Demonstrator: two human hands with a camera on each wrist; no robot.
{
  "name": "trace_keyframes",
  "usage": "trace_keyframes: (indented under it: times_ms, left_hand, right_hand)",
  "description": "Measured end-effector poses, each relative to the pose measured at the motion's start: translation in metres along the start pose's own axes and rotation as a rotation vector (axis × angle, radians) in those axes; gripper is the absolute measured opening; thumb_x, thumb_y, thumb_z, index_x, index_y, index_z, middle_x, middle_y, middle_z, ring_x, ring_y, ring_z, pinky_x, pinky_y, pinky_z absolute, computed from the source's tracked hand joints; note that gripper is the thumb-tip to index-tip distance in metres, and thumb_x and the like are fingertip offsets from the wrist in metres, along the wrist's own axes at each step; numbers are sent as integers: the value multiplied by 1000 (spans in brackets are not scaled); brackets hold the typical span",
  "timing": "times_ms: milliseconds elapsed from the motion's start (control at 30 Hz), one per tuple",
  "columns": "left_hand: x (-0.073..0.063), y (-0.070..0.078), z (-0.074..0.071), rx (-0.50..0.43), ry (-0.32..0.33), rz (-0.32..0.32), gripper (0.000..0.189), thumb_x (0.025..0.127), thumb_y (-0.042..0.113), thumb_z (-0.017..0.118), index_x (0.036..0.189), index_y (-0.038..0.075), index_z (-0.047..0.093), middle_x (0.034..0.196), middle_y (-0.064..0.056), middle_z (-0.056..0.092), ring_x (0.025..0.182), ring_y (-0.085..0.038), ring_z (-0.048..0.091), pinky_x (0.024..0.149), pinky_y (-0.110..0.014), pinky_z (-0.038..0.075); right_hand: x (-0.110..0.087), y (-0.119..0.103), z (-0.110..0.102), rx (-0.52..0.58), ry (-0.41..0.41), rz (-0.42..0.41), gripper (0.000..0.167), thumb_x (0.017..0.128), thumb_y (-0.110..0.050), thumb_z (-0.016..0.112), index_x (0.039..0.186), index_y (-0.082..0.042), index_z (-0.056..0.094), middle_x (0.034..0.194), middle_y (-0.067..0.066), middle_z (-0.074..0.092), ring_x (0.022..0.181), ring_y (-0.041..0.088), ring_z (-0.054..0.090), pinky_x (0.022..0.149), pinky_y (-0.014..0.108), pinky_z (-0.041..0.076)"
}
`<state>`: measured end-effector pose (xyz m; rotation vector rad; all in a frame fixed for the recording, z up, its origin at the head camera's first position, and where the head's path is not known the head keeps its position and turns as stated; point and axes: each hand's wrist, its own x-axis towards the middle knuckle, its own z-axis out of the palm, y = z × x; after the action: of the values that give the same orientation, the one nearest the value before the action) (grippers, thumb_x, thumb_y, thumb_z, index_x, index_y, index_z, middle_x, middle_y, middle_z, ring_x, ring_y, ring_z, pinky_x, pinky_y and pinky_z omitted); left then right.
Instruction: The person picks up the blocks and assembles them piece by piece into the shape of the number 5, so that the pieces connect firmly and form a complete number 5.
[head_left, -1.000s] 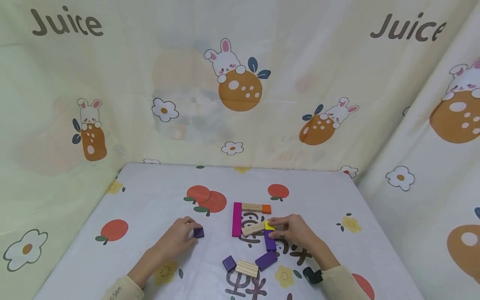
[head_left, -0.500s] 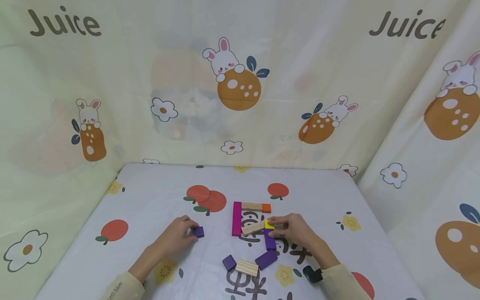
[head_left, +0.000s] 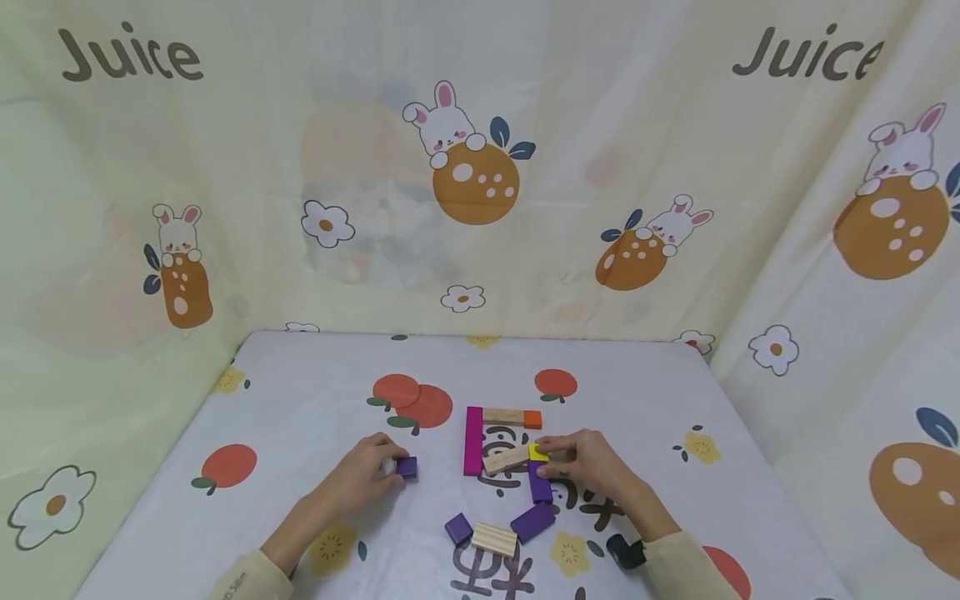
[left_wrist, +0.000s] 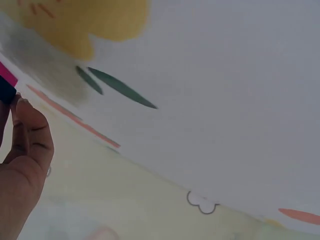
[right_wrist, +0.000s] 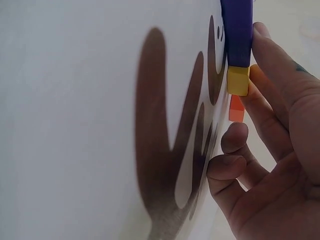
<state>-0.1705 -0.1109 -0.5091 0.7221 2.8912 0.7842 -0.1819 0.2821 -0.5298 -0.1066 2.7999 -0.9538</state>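
My left hand (head_left: 363,475) pinches a small purple cube (head_left: 407,467) between thumb and fingers, close over the cloth at left of the layout. In the left wrist view only the thumb side of that hand and a dark edge of the cube show. My right hand (head_left: 585,460) has its index finger at a yellow block (head_left: 537,452) and its thumb against the purple block (head_left: 540,483) just below it. A plain wooden block (head_left: 506,459) runs left from the yellow one toward a long magenta block (head_left: 473,442).
At the top lie another wooden block (head_left: 504,417) and an orange block (head_left: 532,419). Nearer me are a tilted purple block (head_left: 533,522), a ridged wooden piece (head_left: 494,539) and a purple cube (head_left: 458,529). A dark object (head_left: 625,551) sits by the right sleeve.
My left hand has shifted slightly to the right with the purple cube, toward the magenta block. The right hand stays at the yellow and purple blocks.
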Motion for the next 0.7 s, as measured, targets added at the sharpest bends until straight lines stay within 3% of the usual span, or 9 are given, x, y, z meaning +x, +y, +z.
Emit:
trace_keyframes:
  times_ms: [333,700]
  left_hand:
    - [1,20,3,-41,-115,28,34,92,12,82,124,6,76,117,-4,68,113,-20,62,104,-47,58]
    - [-1,39,6,-29,-172,81,31,92,15,82,122,8,77,115,0,67,109,-17,61,100,-39,58]
  right_hand:
    - [0,-2,0,0,6,18,42,78,-35,93,118,-29,83,133,-5,77,78,13,50,63,23,36]
    - [0,-2,2,-3,14,31,41,78,-32,94,118,-29,83,132,-6,77,75,15,49,59,22,35]
